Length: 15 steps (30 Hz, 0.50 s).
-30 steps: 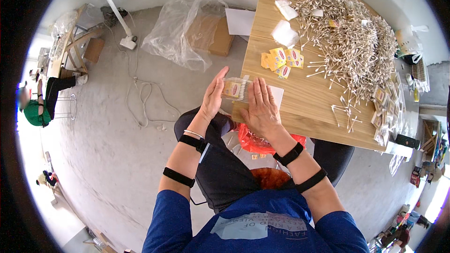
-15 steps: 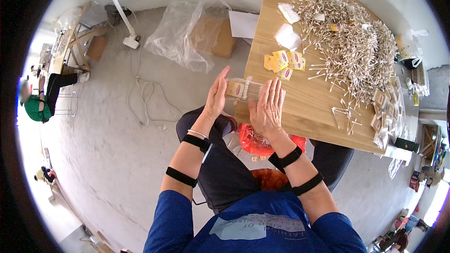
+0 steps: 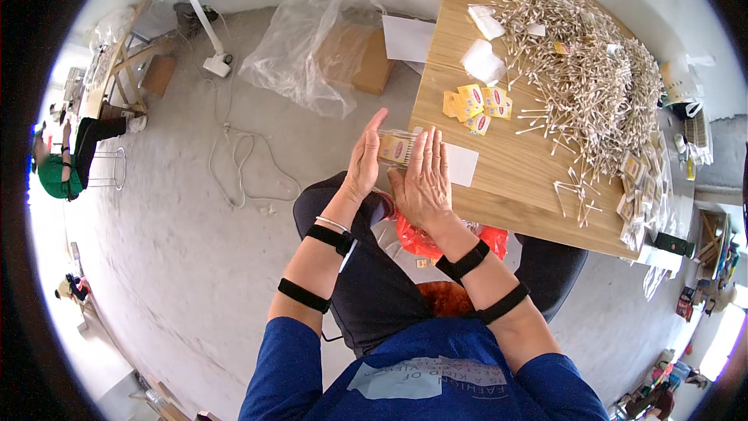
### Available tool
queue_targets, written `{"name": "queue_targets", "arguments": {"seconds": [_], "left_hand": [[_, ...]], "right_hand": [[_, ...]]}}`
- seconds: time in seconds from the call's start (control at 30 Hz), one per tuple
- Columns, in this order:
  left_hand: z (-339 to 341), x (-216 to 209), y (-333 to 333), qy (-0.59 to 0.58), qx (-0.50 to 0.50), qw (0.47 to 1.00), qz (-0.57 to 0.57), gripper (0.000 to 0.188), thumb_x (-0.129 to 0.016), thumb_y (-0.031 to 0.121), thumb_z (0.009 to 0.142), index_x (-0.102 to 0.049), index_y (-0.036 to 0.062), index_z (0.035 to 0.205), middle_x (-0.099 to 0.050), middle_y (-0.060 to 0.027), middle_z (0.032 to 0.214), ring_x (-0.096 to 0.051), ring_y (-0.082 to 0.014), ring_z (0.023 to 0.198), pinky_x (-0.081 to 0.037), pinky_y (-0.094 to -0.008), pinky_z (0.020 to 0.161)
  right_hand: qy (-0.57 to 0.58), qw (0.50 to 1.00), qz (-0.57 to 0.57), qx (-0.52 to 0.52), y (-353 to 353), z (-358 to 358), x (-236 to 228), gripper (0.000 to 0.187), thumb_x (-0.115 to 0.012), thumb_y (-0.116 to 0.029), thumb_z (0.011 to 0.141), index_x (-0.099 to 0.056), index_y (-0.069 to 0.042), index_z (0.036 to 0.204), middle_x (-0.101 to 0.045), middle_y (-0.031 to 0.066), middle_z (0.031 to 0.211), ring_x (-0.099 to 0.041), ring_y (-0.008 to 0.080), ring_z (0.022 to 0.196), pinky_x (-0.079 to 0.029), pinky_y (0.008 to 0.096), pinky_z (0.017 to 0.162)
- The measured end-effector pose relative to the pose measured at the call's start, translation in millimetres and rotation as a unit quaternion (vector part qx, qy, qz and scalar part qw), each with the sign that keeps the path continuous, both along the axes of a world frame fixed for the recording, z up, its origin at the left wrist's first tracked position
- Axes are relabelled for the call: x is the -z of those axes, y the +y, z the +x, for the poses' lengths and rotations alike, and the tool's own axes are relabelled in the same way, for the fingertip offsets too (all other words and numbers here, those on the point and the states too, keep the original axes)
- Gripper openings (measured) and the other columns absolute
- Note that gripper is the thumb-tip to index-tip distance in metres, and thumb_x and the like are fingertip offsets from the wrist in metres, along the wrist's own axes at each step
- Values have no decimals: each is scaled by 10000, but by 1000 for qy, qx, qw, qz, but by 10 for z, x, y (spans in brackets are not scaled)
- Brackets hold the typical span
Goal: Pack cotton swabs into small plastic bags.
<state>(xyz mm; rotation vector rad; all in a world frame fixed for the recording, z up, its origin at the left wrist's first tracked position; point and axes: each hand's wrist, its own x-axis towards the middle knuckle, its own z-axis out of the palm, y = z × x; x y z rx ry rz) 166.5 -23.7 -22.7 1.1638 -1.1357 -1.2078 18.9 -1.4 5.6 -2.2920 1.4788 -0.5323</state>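
Note:
At the table's near left corner, a clear packet of cotton swabs point(image 3: 395, 147) with a yellow label lies between my hands. My left hand point(image 3: 363, 159) stands on edge against the packet's left end, fingers straight. Palm down and fingers stretched out, my right hand point(image 3: 425, 175) covers the packet's right part. A flat white piece point(image 3: 465, 165) shows beyond its fingers; whether it belongs to the packet I cannot tell. Several yellow label cards point(image 3: 479, 104) lie farther up the table. A big heap of loose cotton swabs point(image 3: 592, 70) covers the table's right side.
White sheets point(image 3: 483, 62) lie by the heap, and filled packets point(image 3: 635, 187) pile up at the right edge of the wooden table point(image 3: 514, 195). Below its near edge hangs a red bag point(image 3: 417, 239). A cardboard box point(image 3: 366, 58) under clear plastic point(image 3: 292, 62) stands on the floor.
My right hand has slid left toward my left hand, over swabs that showed before. The white piece now shows to its right. My left hand has barely moved.

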Motion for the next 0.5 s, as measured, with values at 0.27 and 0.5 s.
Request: {"name": "queue_targets", "arguments": {"seconds": [0.27, 0.5], "left_hand": [[-51, 50, 12, 62, 8, 998, 12, 745, -199, 572, 985, -305, -6, 1443, -324, -130, 1494, -259, -243, 1401, -179, -361, 1152], [35, -24, 44, 5, 39, 999, 19, 840, -189, 665, 938, -297, 9, 1452, -300, -122, 1507, -232, -240, 1410, -157, -364, 1155]], "right_hand": [[-16, 999, 29, 8, -32, 196, 30, 761, -457, -277, 924, -79, 179, 1402, -69, 384, 1481, -57, 483, 1411, -87, 498, 1163], [-605, 787, 79, 94, -177, 47, 212, 631, -385, -179, 970, -88, 32, 1486, -73, 192, 1567, -71, 282, 1452, -74, 383, 1167]]}}
